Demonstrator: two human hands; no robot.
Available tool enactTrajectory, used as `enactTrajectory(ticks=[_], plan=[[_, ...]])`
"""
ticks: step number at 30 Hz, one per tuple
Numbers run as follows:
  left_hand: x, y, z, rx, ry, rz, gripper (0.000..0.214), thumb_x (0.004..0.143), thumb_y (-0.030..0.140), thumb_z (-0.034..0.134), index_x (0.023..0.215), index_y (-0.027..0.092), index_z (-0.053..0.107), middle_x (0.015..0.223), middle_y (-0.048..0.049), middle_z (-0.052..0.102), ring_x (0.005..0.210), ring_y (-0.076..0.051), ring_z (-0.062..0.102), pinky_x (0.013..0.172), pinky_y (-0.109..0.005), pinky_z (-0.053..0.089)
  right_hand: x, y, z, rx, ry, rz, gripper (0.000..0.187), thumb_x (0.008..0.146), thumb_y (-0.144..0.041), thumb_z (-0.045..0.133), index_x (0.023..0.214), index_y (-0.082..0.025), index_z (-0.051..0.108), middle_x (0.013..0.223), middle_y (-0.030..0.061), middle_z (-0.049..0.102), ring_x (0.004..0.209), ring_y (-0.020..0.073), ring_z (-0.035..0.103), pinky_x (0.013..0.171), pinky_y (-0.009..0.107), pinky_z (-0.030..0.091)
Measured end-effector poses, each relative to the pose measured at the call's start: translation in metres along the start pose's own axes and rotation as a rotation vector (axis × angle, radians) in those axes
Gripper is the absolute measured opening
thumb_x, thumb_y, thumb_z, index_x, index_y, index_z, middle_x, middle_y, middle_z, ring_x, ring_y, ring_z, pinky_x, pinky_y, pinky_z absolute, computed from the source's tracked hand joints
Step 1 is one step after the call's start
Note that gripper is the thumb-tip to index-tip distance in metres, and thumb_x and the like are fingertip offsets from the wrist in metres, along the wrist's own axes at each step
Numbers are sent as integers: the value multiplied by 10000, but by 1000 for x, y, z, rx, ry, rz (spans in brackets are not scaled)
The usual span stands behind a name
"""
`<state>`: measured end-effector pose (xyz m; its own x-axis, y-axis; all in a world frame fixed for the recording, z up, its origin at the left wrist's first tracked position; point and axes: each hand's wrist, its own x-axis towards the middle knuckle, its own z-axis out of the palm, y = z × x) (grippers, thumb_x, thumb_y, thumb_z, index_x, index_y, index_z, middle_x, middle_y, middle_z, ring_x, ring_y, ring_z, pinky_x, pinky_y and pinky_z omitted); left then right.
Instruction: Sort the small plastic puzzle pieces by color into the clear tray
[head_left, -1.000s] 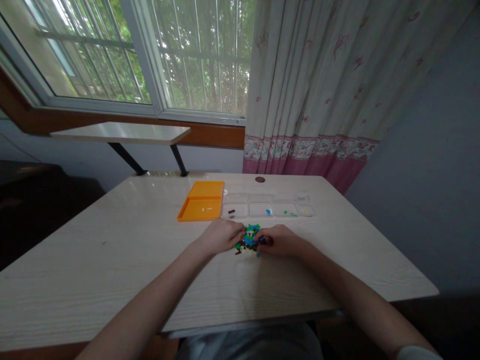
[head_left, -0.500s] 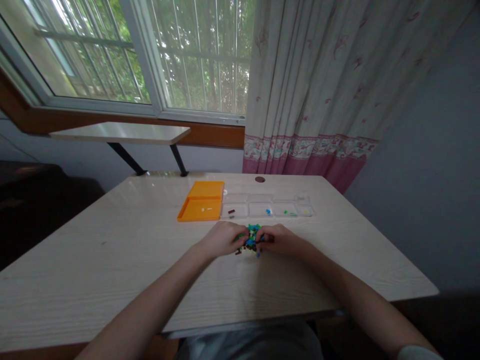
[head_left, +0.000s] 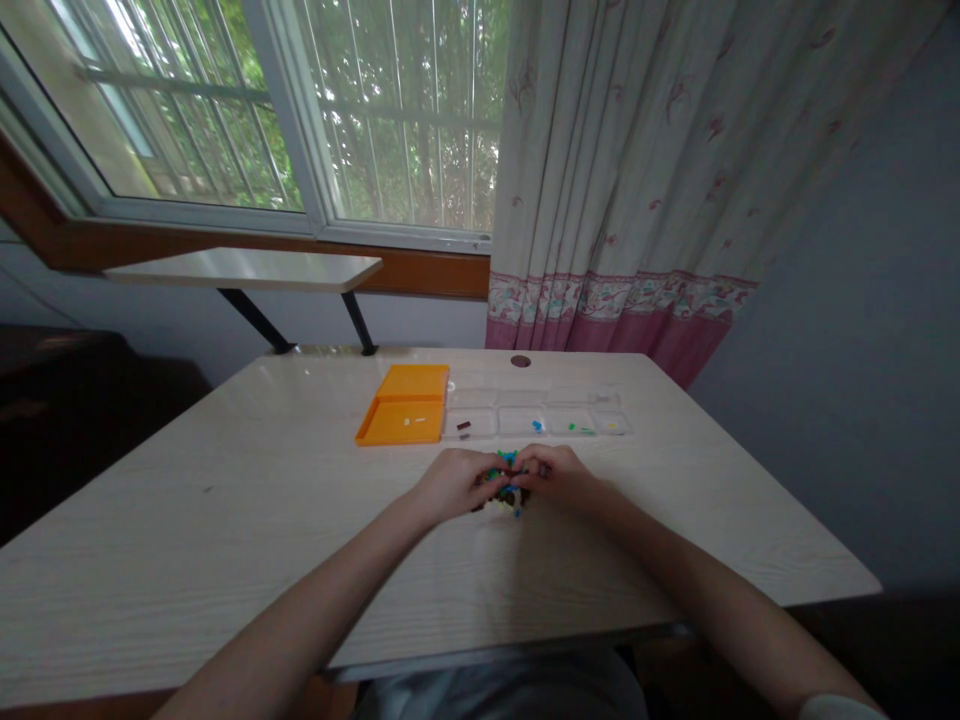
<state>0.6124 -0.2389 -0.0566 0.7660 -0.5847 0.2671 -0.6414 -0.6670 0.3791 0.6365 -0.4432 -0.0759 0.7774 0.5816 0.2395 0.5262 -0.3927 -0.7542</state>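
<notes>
- Forearms, two, reach inward from the near corners of the table, slanting towards each other and meeting nearer the person than the orange case and to its right.
- The left hand is palm-down with the wrist nearly straight; its thumb and fingers are almost closed, their tips on the brick build.
- The right hand mirrors it, knuckles up and fingers bent, thumb and fingertips pinched at the build's other side; which exact piece either hand grips is too small to tell.
- One brick build, blue, green, brown and pale, sits between the hands, to the right of the orange case and nearer the person; its pieces cannot be counted.
- Two small white pieces lie inside the orange case.
- One clear tray is just beside the orange case, on its right; its near row holds one brown piece, one grey, two green, one yellow and some blue, number unclear.
</notes>
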Motion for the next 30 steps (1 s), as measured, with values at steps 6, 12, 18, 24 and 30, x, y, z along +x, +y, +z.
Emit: enactTrajectory(ticks=[6, 12, 18, 24, 30], plan=[[0, -5, 2, 54, 66, 36, 245, 841, 320, 430, 972, 222, 612, 849, -18, 683, 734, -118, 618, 662, -202, 430, 2, 3, 0, 18, 20, 73, 260, 733, -400, 593, 858, -172, 600, 524, -60, 444, 476, 62, 392, 450, 161, 300], [0, -4, 2, 41, 193, 59, 262, 856, 340, 412, 941, 211, 624, 839, -24, 685, 760, -127, 622, 690, -219, 440, 3, 2, 1, 41, 76, 91, 277, 715, -426, 598, 831, -175, 590, 514, -57, 460, 465, 65, 397, 450, 165, 317], [0, -3, 2, 25, 222, 74, 244, 847, 324, 428, 924, 206, 627, 771, -8, 682, 659, -101, 607, 612, -193, 424, 3, 3, 4, 45, 107, 87, 283, 705, -424, 606, 817, -164, 593, 499, -57, 452, 459, 71, 402, 458, 174, 332], [0, 0, 2, -26, 238, 46, 179, 791, 274, 489, 856, 190, 633, 628, 7, 637, 536, -81, 544, 528, -172, 382, 3, 7, 6, 84, 71, 53, 276, 720, -419, 596, 834, -167, 580, 498, -60, 450, 443, 63, 393, 433, 162, 303], [0, -1, 2, -53, 265, 5, 158, 753, 246, 508, 829, 185, 632, 535, 34, 542, 483, -66, 461, 493, -162, 338, 1, 5, -3, -4, 5, 35, 318, 746, -409, 566, 958, -174, 573, 529, -54, 485, 446, 62, 390, 439, 160, 294]])
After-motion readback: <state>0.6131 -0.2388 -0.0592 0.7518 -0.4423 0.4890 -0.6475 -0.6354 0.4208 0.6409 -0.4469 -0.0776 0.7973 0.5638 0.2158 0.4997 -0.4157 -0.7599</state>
